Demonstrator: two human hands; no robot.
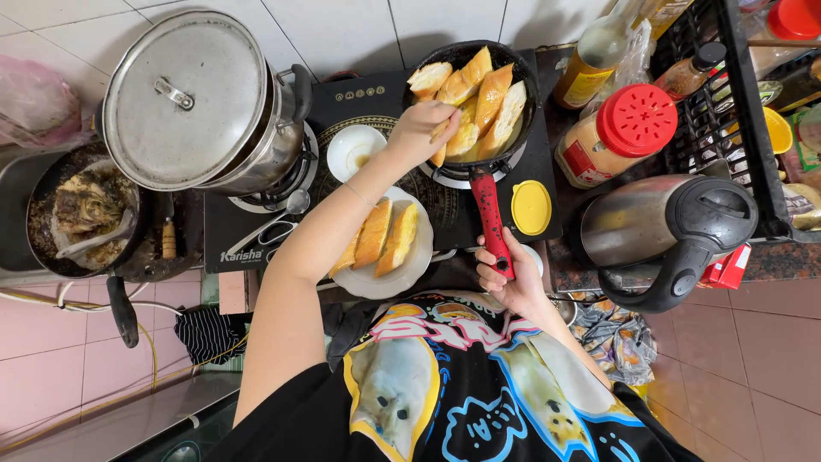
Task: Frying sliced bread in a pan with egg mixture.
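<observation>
The pan (471, 94) sits on the stove (359, 94) (bread slices (479, 98) in it), a plate (380, 274) just before it, a kettle (658, 227) to its right, a lidded pot (201, 103) left.

Black frying pan (522, 73) with red speckled handle (492, 218); golden-brown bread (479, 94) seen inside pan. Right of handle: yellow lid (531, 207). Left of handle: white plate (419, 257).

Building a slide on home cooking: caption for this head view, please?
Left hand places bread slices in a frying pan while right hand grips its red handle.
</observation>
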